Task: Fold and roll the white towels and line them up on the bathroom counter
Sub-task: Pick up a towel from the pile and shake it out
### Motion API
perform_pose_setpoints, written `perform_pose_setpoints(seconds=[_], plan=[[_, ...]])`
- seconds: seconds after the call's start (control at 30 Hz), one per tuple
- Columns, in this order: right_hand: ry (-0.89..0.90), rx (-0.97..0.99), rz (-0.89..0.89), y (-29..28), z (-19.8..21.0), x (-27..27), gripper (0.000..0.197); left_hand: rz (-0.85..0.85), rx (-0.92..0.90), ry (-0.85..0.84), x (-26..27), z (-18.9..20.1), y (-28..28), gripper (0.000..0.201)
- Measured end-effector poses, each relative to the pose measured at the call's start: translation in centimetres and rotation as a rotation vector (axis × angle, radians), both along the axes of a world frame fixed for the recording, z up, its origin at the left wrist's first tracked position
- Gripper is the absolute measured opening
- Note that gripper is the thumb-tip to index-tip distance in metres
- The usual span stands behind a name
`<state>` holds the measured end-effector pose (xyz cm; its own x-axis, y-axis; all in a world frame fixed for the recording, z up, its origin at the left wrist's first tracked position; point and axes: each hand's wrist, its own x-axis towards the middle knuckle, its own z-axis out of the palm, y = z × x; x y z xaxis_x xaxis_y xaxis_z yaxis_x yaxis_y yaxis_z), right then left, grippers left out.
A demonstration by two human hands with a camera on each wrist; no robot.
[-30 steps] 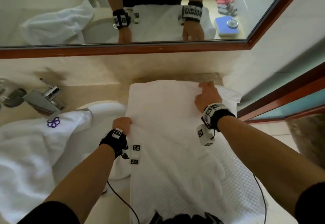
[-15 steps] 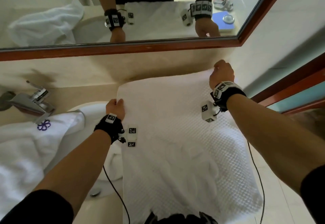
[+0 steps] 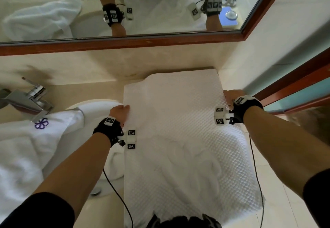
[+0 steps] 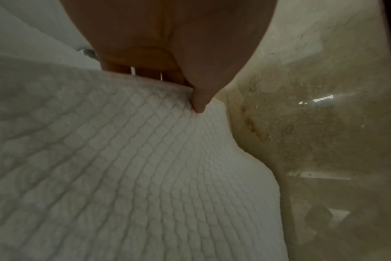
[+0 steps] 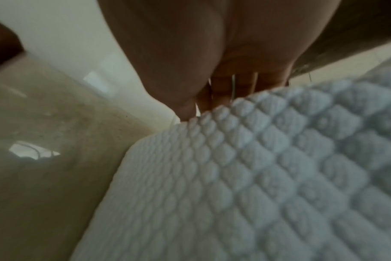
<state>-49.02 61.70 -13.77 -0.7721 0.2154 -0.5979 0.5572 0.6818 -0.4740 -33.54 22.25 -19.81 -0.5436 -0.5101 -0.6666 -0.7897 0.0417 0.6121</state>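
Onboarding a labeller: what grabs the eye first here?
A white waffle towel lies on the counter and hangs over its front edge, the left hand and right hand gripping its side edges. A crumpled towel with a purple flower logo lies across the sink at left.

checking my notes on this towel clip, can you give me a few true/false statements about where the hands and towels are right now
1. Both hands grip the waffle towel: left hand, right hand. True.
2. The waffle towel is rolled into a tight cylinder. False: it lies spread flat on the counter.
3. The flower-logo towel lies left of the waffle towel. True.
4. The faucet stands right of the waffle towel. False: it stands to the left.
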Motion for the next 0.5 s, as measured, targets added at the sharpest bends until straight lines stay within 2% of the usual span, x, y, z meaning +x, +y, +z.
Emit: perform_pose_setpoints(seconds=[0.07, 0.23, 0.37, 0.43, 0.5], plan=[[0.008, -0.111, -0.037, 0.0, -0.3, -0.5, 0.042, 0.038, -0.016, 0.042, 0.0, 0.4, 0.5, 0.023], [-0.006, -0.132, -0.098, -0.2, -0.9, 0.2, 0.052, 0.142, 0.026, 0.121, 0.3, -0.3, 1.0, 0.019], [0.047, -0.217, -0.199, 0.1, -1.5, 0.1, 0.028, 0.143, 0.005, 0.136, 0.2, -0.7, 1.0, 0.017], [0.053, -0.145, -0.152, -0.3, -0.4, 0.1, 0.024, 0.140, -0.019, 0.141, 0.0, -0.5, 1.5, 0.022], [0.055, -0.084, -0.053, -0.1, -0.2, -0.4, 0.028, 0.143, -0.048, 0.156, 0.0, -0.4, 1.7, 0.022]])
